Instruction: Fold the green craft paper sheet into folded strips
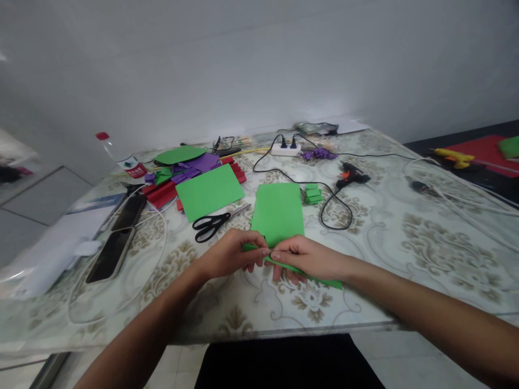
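Observation:
Both my hands pinch one narrow green paper strip [330,283] just above the near part of the table. My left hand [235,251] grips its left end, and my right hand [302,256] holds it close by, thumbs almost meeting. The strip runs out to the right beneath my right wrist; its middle is partly hidden by my fingers. Right beyond my hands lie stacked green paper sheets [279,210]. Black-handled scissors [213,222] rest to the left of them, blades pointing right. A small pile of folded green paper pieces [312,194] sits at the stack's right.
A black glue gun [352,175] with a looping cord lies to the right, near a white power strip [286,149]. Leftward are another green sheet [211,192], red and purple paper, a bottle [132,166] and two phones [111,255]. A yellow glue gun [454,157] lies far right.

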The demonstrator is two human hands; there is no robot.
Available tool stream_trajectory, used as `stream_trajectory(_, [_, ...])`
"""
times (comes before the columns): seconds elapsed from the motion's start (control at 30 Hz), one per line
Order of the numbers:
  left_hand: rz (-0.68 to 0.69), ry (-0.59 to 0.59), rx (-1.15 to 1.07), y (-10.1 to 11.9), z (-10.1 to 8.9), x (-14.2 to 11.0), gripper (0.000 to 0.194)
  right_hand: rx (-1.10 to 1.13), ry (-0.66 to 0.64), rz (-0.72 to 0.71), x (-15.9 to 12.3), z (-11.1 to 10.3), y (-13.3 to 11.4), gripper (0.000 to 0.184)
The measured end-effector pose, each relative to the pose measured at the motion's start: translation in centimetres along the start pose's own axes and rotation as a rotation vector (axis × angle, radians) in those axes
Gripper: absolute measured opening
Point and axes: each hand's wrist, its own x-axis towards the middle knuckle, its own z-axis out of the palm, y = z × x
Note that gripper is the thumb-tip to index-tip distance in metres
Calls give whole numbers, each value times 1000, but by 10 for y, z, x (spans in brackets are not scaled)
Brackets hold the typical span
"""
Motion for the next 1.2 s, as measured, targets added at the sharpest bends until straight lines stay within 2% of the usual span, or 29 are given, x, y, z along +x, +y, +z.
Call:
stream_trajectory(0.17, [-13,-10,-62,1,-1,0,28,326,-118,147,1,-5,3,43])
stream_trajectory(0.37, [-12,-33,-98,2,-2,-1,26,446,-192,224,0,-8,2,42])
stream_trajectory(0.77, [-2,-54,-106,2,-4,0,25,268,-165,121,-1,-5,3,44])
stream_trajectory(0.97, [-5,-49,-79,5,-5,-1,22,60,-103,39,1,-6,5,49])
stream_trajectory(1.2, [23,-44,35,4,-8,0,17,39,-116,51,0,-3,0,46])
